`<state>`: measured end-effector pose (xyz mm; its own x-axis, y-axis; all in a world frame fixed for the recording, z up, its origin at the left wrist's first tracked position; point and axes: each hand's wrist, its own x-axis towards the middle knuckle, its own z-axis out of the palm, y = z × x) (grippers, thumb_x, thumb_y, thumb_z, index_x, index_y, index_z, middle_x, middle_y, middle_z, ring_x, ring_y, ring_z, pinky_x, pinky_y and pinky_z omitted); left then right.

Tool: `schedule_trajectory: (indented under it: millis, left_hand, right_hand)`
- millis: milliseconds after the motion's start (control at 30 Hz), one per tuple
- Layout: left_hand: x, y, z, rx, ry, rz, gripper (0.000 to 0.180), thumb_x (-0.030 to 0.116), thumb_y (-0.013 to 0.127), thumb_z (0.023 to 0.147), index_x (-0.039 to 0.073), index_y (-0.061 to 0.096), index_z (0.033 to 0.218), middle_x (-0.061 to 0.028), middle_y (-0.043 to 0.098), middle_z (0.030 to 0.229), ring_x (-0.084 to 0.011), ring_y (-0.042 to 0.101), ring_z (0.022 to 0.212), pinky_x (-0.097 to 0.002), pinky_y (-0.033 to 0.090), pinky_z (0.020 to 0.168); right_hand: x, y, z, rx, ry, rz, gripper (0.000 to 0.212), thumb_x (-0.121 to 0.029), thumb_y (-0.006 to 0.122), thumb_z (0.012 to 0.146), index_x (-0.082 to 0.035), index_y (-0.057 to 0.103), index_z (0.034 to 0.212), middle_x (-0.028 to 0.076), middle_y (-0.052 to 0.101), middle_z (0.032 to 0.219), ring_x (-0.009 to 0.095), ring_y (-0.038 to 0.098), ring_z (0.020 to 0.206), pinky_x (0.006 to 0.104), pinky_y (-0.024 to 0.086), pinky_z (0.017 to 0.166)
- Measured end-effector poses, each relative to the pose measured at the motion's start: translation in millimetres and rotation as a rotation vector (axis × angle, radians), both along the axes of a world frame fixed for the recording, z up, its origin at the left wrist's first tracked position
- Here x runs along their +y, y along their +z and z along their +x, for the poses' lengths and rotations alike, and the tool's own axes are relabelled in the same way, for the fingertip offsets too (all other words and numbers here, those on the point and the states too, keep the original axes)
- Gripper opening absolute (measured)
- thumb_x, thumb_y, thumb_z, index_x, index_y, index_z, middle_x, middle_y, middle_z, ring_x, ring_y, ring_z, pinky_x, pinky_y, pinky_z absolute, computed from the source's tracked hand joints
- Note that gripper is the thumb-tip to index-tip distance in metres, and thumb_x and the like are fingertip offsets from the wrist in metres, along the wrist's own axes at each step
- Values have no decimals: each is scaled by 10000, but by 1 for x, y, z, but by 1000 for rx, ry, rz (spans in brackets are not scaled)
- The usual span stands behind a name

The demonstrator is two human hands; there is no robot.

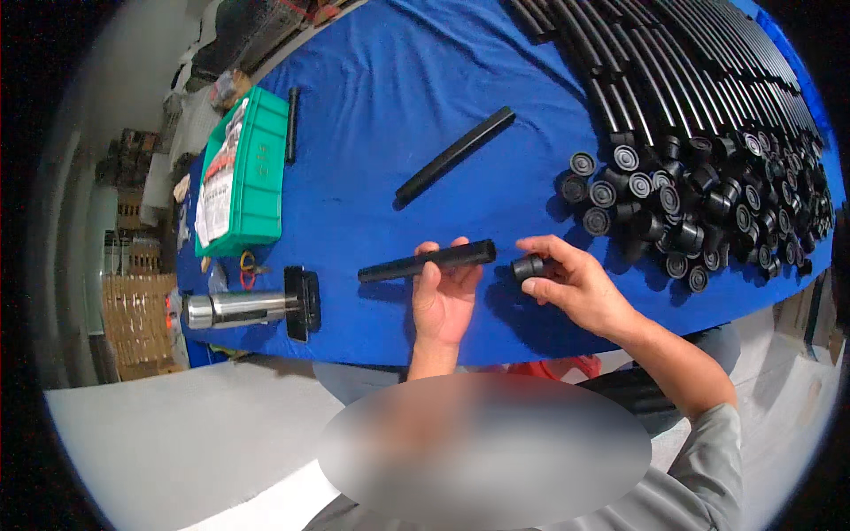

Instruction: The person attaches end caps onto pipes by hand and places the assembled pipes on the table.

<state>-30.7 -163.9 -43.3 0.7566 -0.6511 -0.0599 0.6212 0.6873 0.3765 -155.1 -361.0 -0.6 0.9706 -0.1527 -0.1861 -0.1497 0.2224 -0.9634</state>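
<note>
Blue-draped worktop (354, 159). Black tube (456, 255) above front edge, held mid-length in left hand (444, 310), thumb across; right hand (583, 288) pinches black cap (528, 268), just apart from tube's right end. Tube probably light, stiff, slippery; grip mid-length, cap by sides.

A desk (345, 332) spread with a bright blue cloth (345, 159) fills the middle of the room; the cloth is creased toward the far side and smoother at the near one. A pale grey floor (204, 425) shows at the near left and again at the right, brightest at the near left. A plain grey wall (133, 66) rises on the far left, in dimmer light. Before it, left of the desk, stands a brown stack (140, 323) with many horizontal edges, its material hard to tell. Dark clutter (257, 35) crowds beyond the desk's far left edge.
</note>
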Motion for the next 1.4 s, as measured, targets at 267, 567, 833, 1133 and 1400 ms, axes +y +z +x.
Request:
schedule_trajectory:
  millis: [267, 567, 833, 1133, 1400]
  left_hand:
    - [-10, 9, -7, -203, 8, 99, 279, 154, 637, 953, 132, 540, 1214, -224, 620, 1230, -420, 617, 1144, -535, 569, 934]
    - [-14, 14, -12, -287, 14, 204, 317, 192, 626, 965, 167, 461, 1234, -202, 601, 1232, -463, 563, 1200, -571, 553, 943]
    - [-17, 16, -13, -345, -34, 256, 347, 118, 684, 914, 132, 506, 1212, -196, 612, 1223, -417, 594, 1174, -553, 539, 974]
    - [-18, 13, -21, -250, 5, 316, 298, 71, 702, 889, 86, 550, 1144, -203, 647, 1149, -358, 639, 1106, -491, 577, 928]
    - [-17, 12, -22, -226, 57, 324, 288, 69, 694, 895, 94, 563, 1151, -193, 658, 1131, -335, 657, 1075, -476, 593, 899]
  right_hand:
    - [2, -5, 10, 19, -63, 290, 378, -77, 682, 913, -23, 554, 1264, 25, 623, 985, 86, 579, 799, 254, 506, 723]
    - [2, -7, 7, -19, -28, 198, 386, -100, 671, 928, -27, 541, 1285, 17, 614, 978, 72, 573, 797, 242, 506, 716]
    - [5, -2, 6, -157, -25, -190, 323, -114, 670, 920, -22, 604, 1222, 41, 594, 914, 100, 577, 792, 264, 489, 694]
    - [8, 7, 7, -245, -32, -538, 327, -116, 668, 908, -25, 609, 1216, 109, 614, 947, 199, 593, 756, 314, 485, 674]
    - [17, -3, 9, -187, -64, -408, 320, -113, 667, 907, -11, 608, 1204, 126, 631, 988, 219, 619, 813, 320, 494, 698]
